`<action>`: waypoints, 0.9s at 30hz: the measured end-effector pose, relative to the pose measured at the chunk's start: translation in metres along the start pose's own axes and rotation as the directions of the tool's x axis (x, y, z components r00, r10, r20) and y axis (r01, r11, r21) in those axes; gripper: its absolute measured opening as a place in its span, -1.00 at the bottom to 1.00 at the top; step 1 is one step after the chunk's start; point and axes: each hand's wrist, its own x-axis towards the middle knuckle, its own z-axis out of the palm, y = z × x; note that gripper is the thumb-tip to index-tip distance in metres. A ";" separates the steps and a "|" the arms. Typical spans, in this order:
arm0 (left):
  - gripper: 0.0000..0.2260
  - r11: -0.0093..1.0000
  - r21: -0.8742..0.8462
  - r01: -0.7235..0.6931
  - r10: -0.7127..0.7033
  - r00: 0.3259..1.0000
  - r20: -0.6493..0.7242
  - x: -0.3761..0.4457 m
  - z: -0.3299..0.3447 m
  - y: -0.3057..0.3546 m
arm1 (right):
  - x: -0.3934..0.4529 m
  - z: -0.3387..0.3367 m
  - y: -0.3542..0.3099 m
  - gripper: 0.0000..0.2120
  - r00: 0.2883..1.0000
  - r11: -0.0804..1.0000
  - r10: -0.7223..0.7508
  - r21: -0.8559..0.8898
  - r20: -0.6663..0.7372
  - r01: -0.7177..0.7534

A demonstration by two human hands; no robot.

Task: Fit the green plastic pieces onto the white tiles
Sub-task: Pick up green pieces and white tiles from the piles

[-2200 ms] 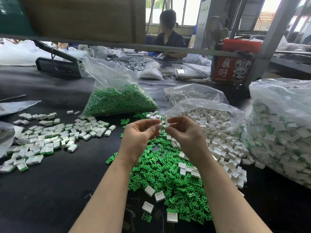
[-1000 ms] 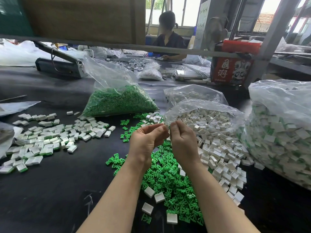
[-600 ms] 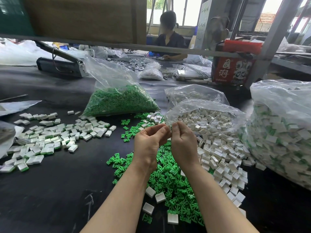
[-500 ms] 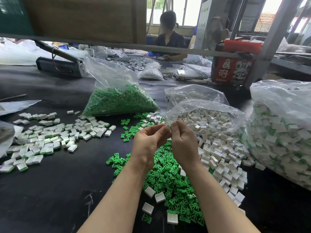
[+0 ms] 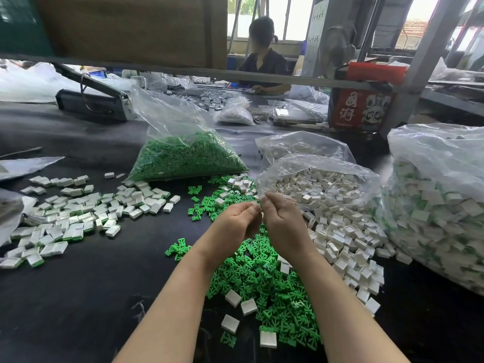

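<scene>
Left hand and right hand meet fingertip to fingertip, pinching something too hidden to identify, above the green pieces with white tiles to their right; a skewed press could drop it into the pile.

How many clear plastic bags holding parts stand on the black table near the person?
4. The bag of green pieces is at centre back; two bags of white tiles right of it; the big bag of finished tiles far right. Others may be hidden.
</scene>
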 end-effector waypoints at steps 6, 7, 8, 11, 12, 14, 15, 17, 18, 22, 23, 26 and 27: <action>-0.78 0.999 -0.021 -0.035 0.034 0.998 -0.060 -0.001 0.008 0.003 | 0.000 0.001 0.001 -0.70 0.999 1.000 -0.010 -0.006 -0.033 0.010; -0.76 0.999 -0.032 -0.040 0.038 0.997 -0.060 0.000 0.009 0.002 | 0.000 0.001 0.002 -0.70 0.999 1.000 -0.014 -0.008 -0.042 0.014; -0.74 0.998 -0.041 -0.041 0.039 0.997 -0.059 0.000 0.009 0.002 | 0.000 0.001 0.003 -0.70 0.998 1.000 -0.024 -0.018 -0.051 0.023; -0.75 0.996 -0.077 -0.044 0.040 0.997 -0.062 0.000 0.013 0.003 | 0.000 0.002 0.003 -0.73 0.996 0.995 -0.062 -0.081 -0.064 0.057; -0.75 0.996 -0.084 -0.043 0.037 0.997 -0.069 0.000 0.014 0.002 | -0.001 0.002 0.004 -0.76 0.995 0.992 -0.070 -0.106 -0.066 0.063; -0.76 0.995 -0.094 -0.040 0.032 0.996 -0.084 0.001 0.016 0.001 | -0.001 0.002 0.005 -0.78 0.994 0.987 -0.081 -0.146 -0.068 0.071; -0.76 0.994 -0.098 -0.039 0.030 0.995 -0.093 0.002 0.017 0.001 | -0.001 0.003 0.006 -0.78 0.994 0.986 -0.084 -0.152 -0.069 0.073; -0.76 0.994 -0.099 -0.036 0.025 0.994 -0.108 0.002 0.018 0.001 | -0.001 0.003 0.006 -0.78 0.994 0.985 -0.090 -0.156 -0.070 0.078; -0.77 0.995 -0.095 -0.031 0.021 0.993 -0.114 0.003 0.019 0.000 | -0.001 0.003 0.007 -0.78 0.993 0.984 -0.092 -0.160 -0.070 0.080; -0.77 0.998 -0.065 -0.013 0.003 0.989 -0.149 0.003 0.020 -0.001 | -0.001 0.003 0.008 -0.79 0.995 0.979 -0.081 -0.191 -0.053 0.070; -0.77 0.998 -0.059 -0.007 -0.003 0.987 -0.161 0.002 0.021 -0.001 | -0.001 0.003 0.008 -0.79 0.996 0.976 -0.080 -0.205 -0.047 0.068; -0.76 0.999 -0.051 -0.003 -0.006 0.984 -0.178 0.002 0.022 -0.001 | 0.000 0.002 0.008 -0.79 0.997 0.971 -0.075 -0.230 -0.031 0.066; -0.76 0.999 -0.046 -0.003 -0.005 0.983 -0.183 0.002 0.022 -0.002 | 0.000 0.002 0.008 -0.80 0.997 0.970 -0.073 -0.234 -0.027 0.064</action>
